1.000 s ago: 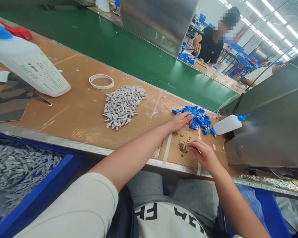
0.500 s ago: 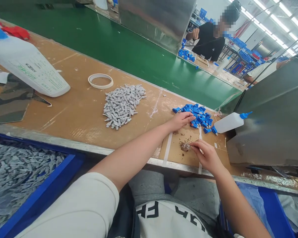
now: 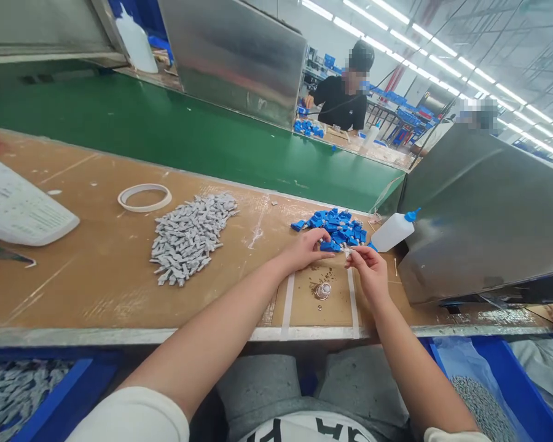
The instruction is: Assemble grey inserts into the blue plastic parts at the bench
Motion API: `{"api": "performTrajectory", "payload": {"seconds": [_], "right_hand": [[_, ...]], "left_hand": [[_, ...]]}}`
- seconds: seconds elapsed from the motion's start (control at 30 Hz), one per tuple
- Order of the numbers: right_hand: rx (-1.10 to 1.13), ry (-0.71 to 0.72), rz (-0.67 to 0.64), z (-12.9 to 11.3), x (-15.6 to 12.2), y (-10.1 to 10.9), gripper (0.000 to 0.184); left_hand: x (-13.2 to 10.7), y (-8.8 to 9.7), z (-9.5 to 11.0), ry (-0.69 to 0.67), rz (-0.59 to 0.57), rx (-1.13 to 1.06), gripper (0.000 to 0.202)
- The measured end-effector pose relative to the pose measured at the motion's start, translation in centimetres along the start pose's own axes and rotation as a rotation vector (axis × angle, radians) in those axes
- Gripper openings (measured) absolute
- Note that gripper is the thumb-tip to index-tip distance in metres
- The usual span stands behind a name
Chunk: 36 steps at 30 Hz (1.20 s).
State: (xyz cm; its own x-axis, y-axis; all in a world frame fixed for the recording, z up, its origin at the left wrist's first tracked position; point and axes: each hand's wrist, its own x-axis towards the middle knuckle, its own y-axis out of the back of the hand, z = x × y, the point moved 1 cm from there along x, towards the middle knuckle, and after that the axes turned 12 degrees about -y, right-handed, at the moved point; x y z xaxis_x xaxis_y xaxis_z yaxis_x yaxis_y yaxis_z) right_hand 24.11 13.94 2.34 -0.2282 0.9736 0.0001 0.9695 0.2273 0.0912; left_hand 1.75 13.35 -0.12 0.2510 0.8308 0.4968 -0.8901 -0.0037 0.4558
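My left hand (image 3: 308, 250) is curled at the near edge of a heap of small blue plastic parts (image 3: 345, 226), its thumb and fingers closed about one blue part (image 3: 330, 246). Close to it on the right, my right hand (image 3: 369, 265) pinches a small pale grey piece (image 3: 348, 252) between thumb and fingertips. Its exact shape is too small to make out. Below both hands a small round shiny container (image 3: 322, 290) stands on the brown board, with dark wet spots around it.
A pile of grey parts (image 3: 191, 236) and a tape roll (image 3: 144, 197) lie leftward. A white squeeze bottle (image 3: 393, 231) leans by a metal panel (image 3: 479, 215). A large white bottle (image 3: 23, 205) lies far left. Beyond the green belt (image 3: 188, 141) sits a person (image 3: 343, 101).
My right hand has moved up from the small round container towards my left hand, with a pale grey piece in its fingertips. The head view has shifted and tilted.
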Motion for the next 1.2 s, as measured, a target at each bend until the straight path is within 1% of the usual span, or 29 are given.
{"api": "performTrajectory", "payload": {"seconds": [0.1, 0.2, 0.33, 0.5, 0.6, 0.87, 1.0, 1.1, 1.2], "right_hand": [[0.072, 0.011, 0.009, 1.1, 1.2, -0.7, 0.035], [0.122, 0.001, 0.006, 2.1, 1.8, -1.1, 0.034], [0.112, -0.043, -0.022, 2.6, 1.9, -1.1, 0.036], [0.078, -0.064, -0.08, 2.6, 1.8, -1.3, 0.039], [0.071, -0.062, -0.09, 2.7, 2.0, -1.5, 0.04], [0.027, -0.06, -0.115, 2.8, 1.8, -1.7, 0.042], [-0.062, -0.034, -0.136, 3.2, 1.6, -2.1, 0.038], [-0.119, -0.021, -0.173, 3.8, 1.7, -2.2, 0.037], [-0.119, -0.035, -0.234, 4.1, 1.9, -2.2, 0.04]], "left_hand": [[-0.2, 0.1, 0.8, -0.011, -0.064, 0.189, 0.029], [-0.5, 0.1, 1.5, 0.057, -0.155, 0.336, 0.02], [-0.4, 0.1, 1.9, 0.14, -0.222, 0.461, 0.018], [-0.2, -0.1, 2.1, 0.199, -0.286, 0.537, 0.021], [-0.1, -0.1, 2.1, 0.205, -0.317, 0.563, 0.022], [-0.1, -0.1, 2.5, 0.194, -0.365, 0.615, 0.023], [-0.2, -0.2, 2.5, 0.163, -0.407, 0.631, 0.025], [-0.3, -0.1, 2.5, 0.13, -0.449, 0.632, 0.025], [-0.4, 0.2, 2.4, 0.114, -0.444, 0.62, 0.025]]}}
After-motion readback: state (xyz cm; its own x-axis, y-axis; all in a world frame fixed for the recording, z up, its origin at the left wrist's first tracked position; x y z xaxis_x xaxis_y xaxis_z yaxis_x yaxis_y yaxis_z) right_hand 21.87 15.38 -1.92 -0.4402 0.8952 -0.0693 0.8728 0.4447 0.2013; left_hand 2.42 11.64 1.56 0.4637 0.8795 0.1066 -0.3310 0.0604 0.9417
